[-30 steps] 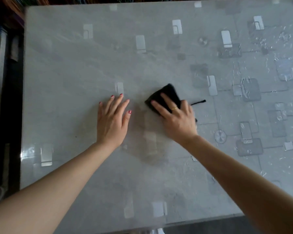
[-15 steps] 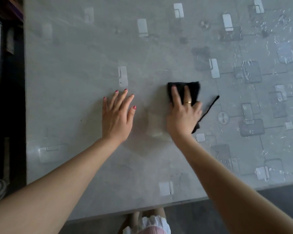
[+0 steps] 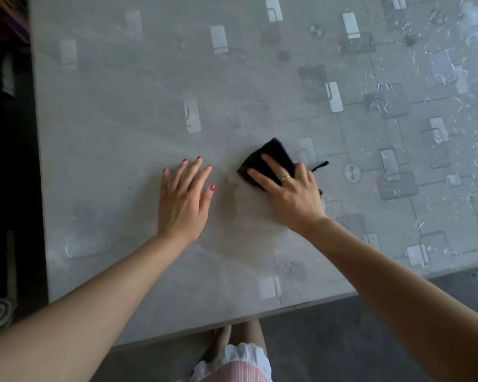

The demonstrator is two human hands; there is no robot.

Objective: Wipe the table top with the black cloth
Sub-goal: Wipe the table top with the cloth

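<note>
black cloth (image 3: 273, 157) under right hand (image 3: 290, 195), left hand (image 3: 184, 204) beside.

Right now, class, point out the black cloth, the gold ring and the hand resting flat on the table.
black cloth (image 3: 276, 153): head view, its exposed far corner.
gold ring (image 3: 285, 177): head view, the band.
left hand (image 3: 184, 205): head view, its back.

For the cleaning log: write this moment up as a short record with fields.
surface: grey patterned table top
tool: black cloth, bunched, a loose thread trailing to its right
right hand: fingers straight, pressing flat on the cloth, ring on one finger
left hand: flat on the bare table, fingers spread, apart from the cloth
wet marks: droplets and streaks on the right part of the table
task state: wiping under way near the table's middle
</note>
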